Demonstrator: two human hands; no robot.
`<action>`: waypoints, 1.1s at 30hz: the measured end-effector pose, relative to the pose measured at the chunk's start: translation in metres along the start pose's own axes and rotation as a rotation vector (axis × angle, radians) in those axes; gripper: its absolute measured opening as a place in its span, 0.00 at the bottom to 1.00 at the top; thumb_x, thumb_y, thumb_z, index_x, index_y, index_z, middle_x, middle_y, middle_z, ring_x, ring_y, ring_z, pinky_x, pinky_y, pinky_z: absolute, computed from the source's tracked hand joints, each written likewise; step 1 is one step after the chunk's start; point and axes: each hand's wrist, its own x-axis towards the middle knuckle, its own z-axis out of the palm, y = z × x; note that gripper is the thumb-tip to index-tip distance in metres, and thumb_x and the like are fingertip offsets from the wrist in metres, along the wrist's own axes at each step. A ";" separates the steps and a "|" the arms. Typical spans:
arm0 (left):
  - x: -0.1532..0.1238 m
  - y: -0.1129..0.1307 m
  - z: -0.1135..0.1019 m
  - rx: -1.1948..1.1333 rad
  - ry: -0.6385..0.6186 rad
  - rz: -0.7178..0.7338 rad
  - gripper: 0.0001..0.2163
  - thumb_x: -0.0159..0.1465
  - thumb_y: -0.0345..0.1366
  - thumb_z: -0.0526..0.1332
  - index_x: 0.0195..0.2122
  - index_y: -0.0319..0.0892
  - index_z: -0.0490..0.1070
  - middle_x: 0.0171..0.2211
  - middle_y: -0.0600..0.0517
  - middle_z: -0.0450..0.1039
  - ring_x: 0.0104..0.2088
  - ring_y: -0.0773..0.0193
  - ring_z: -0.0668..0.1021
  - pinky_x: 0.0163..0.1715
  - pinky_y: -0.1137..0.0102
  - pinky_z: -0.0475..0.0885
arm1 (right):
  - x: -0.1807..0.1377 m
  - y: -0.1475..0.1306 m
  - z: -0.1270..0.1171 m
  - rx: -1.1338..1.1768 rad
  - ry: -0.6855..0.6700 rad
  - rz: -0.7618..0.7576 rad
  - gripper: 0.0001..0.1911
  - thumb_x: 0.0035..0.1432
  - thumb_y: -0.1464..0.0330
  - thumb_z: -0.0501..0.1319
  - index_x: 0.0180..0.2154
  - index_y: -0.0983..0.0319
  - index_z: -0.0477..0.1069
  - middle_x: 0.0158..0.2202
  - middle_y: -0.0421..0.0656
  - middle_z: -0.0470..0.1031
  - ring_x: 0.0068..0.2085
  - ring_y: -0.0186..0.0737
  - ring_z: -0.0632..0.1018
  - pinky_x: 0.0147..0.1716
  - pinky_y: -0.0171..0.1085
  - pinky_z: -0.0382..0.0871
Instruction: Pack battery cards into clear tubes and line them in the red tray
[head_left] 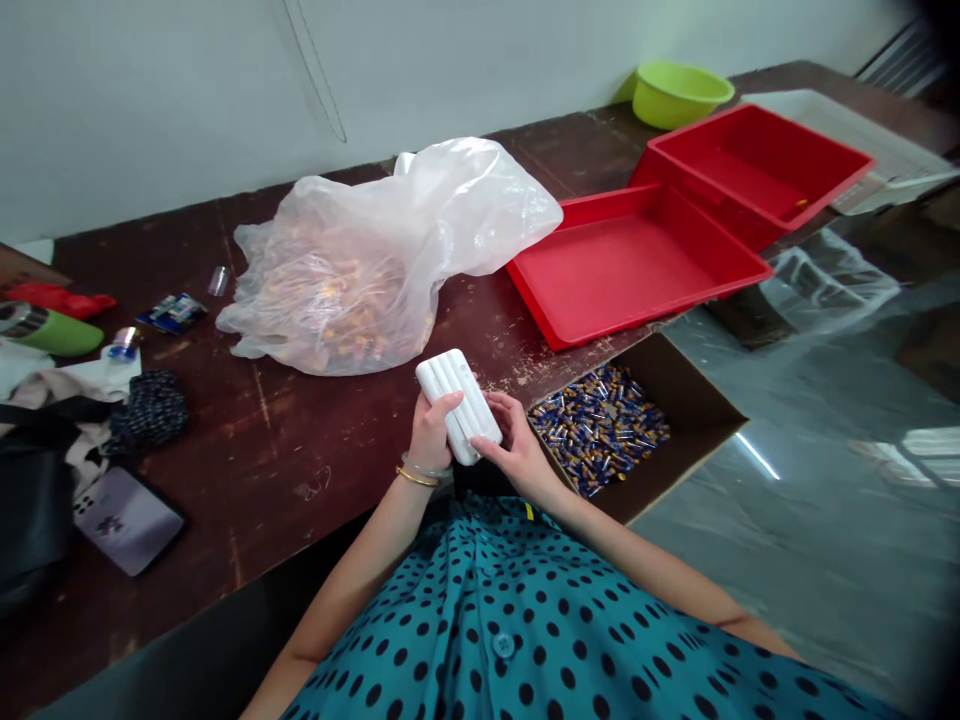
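A white ribbed block (463,405), which looks like a power bank, is held in front of my body near the table's front edge. My left hand (431,432) grips its left side, with the thumb lying across the ribbed face. From the right, my right hand (517,450) closes on the lower right edge, its thumb by the bottom corner. The fingers under the block are hidden. Right of my hands, a cardboard box (701,425) holds many small blue, orange and silver cylinders (600,425) that look like batteries.
A translucent plastic bag (337,270) of small orange-yellow pieces lies on the dark red table (322,430). Red trays (637,265) stand at right, and a lime-green basin (679,95) behind them. At left are a phone (127,520), a green bottle (64,332) and a black bag (34,520).
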 end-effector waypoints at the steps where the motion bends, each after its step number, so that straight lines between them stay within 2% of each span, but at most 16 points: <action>1: -0.001 0.001 0.000 0.005 0.004 0.029 0.19 0.53 0.35 0.65 0.47 0.40 0.73 0.41 0.44 0.80 0.38 0.53 0.81 0.39 0.61 0.76 | 0.002 0.001 0.003 0.098 -0.040 0.058 0.34 0.53 0.61 0.67 0.58 0.56 0.56 0.56 0.48 0.69 0.54 0.46 0.73 0.53 0.46 0.69; 3: -0.002 0.003 0.000 0.008 -0.007 0.048 0.19 0.53 0.35 0.65 0.47 0.41 0.73 0.42 0.44 0.80 0.39 0.52 0.81 0.39 0.60 0.76 | 0.004 0.004 0.010 0.222 -0.079 0.141 0.37 0.51 0.61 0.68 0.59 0.56 0.55 0.57 0.47 0.69 0.55 0.46 0.72 0.55 0.45 0.68; 7: -0.006 0.008 -0.005 0.006 -0.055 0.029 0.21 0.53 0.36 0.66 0.49 0.41 0.73 0.44 0.42 0.79 0.41 0.48 0.81 0.38 0.59 0.77 | 0.002 0.010 0.018 0.292 -0.060 0.248 0.31 0.49 0.61 0.69 0.53 0.58 0.63 0.52 0.44 0.72 0.52 0.47 0.74 0.54 0.45 0.69; 9: -0.007 0.009 -0.009 -0.003 -0.080 0.017 0.21 0.53 0.36 0.66 0.49 0.41 0.73 0.43 0.42 0.79 0.42 0.48 0.81 0.40 0.58 0.76 | 0.000 0.012 0.020 0.280 -0.054 0.255 0.30 0.50 0.61 0.69 0.53 0.58 0.62 0.51 0.44 0.73 0.51 0.47 0.74 0.52 0.45 0.71; 11: -0.007 0.009 -0.012 -0.024 -0.098 -0.004 0.21 0.54 0.37 0.66 0.50 0.40 0.73 0.42 0.42 0.80 0.41 0.49 0.81 0.43 0.58 0.76 | -0.002 0.012 0.020 0.229 -0.051 0.218 0.32 0.52 0.61 0.68 0.56 0.57 0.60 0.55 0.45 0.70 0.52 0.46 0.73 0.52 0.44 0.71; 13: -0.005 0.009 -0.014 -0.047 -0.080 -0.010 0.22 0.54 0.37 0.65 0.51 0.41 0.73 0.41 0.42 0.80 0.42 0.48 0.81 0.44 0.57 0.75 | -0.003 0.011 0.019 0.130 -0.045 0.139 0.36 0.53 0.61 0.67 0.60 0.56 0.56 0.58 0.47 0.66 0.54 0.45 0.72 0.53 0.44 0.70; 15: -0.002 0.008 -0.016 -0.056 -0.044 0.000 0.23 0.54 0.37 0.66 0.52 0.41 0.72 0.42 0.43 0.80 0.45 0.48 0.80 0.46 0.56 0.75 | -0.002 0.008 0.015 -0.062 -0.017 0.003 0.37 0.53 0.61 0.68 0.61 0.55 0.56 0.59 0.48 0.63 0.56 0.46 0.70 0.54 0.45 0.68; 16: 0.000 0.007 -0.017 -0.057 -0.024 0.016 0.24 0.54 0.37 0.66 0.53 0.42 0.71 0.43 0.43 0.80 0.46 0.48 0.80 0.46 0.57 0.74 | -0.001 0.007 0.013 -0.191 0.006 -0.076 0.33 0.53 0.62 0.68 0.59 0.56 0.60 0.58 0.48 0.64 0.56 0.46 0.70 0.56 0.46 0.66; 18: 0.004 0.005 -0.018 -0.065 0.007 0.054 0.25 0.54 0.35 0.67 0.54 0.42 0.70 0.45 0.43 0.79 0.47 0.48 0.79 0.47 0.57 0.74 | 0.002 0.005 0.008 -0.459 0.055 -0.228 0.19 0.56 0.64 0.67 0.49 0.56 0.70 0.54 0.46 0.68 0.56 0.47 0.69 0.58 0.49 0.62; 20: 0.007 0.003 -0.019 -0.091 0.018 0.078 0.26 0.53 0.33 0.67 0.54 0.42 0.69 0.46 0.43 0.79 0.47 0.48 0.79 0.48 0.57 0.74 | 0.007 0.004 0.003 -0.623 0.061 -0.345 0.06 0.60 0.66 0.63 0.41 0.57 0.74 0.48 0.44 0.73 0.52 0.45 0.71 0.56 0.49 0.62; 22: 0.009 0.001 -0.020 -0.124 0.022 0.069 0.26 0.52 0.31 0.65 0.54 0.41 0.70 0.46 0.44 0.79 0.47 0.49 0.80 0.48 0.56 0.73 | 0.011 0.003 -0.002 -0.670 0.020 -0.430 0.05 0.63 0.69 0.60 0.41 0.58 0.74 0.43 0.44 0.76 0.47 0.43 0.73 0.50 0.46 0.67; 25: 0.010 0.000 -0.018 -0.144 0.040 0.042 0.25 0.52 0.30 0.64 0.54 0.41 0.70 0.44 0.45 0.79 0.45 0.49 0.80 0.48 0.56 0.73 | 0.015 0.002 -0.007 -0.703 -0.069 -0.539 0.09 0.65 0.71 0.57 0.45 0.60 0.72 0.41 0.45 0.77 0.42 0.41 0.74 0.43 0.42 0.70; 29: 0.011 0.003 -0.015 -0.114 0.063 0.030 0.27 0.50 0.29 0.64 0.53 0.41 0.69 0.41 0.47 0.80 0.44 0.50 0.80 0.48 0.57 0.72 | 0.019 0.000 -0.010 -0.891 -0.215 -0.687 0.11 0.65 0.74 0.55 0.46 0.61 0.72 0.43 0.46 0.77 0.43 0.43 0.73 0.45 0.43 0.70; 33: 0.010 0.007 -0.015 -0.095 0.048 -0.018 0.28 0.49 0.28 0.64 0.53 0.40 0.68 0.38 0.48 0.80 0.42 0.50 0.81 0.47 0.57 0.72 | 0.022 -0.007 -0.013 -1.073 -0.347 -0.763 0.10 0.64 0.73 0.55 0.45 0.64 0.72 0.42 0.48 0.76 0.43 0.45 0.71 0.44 0.44 0.68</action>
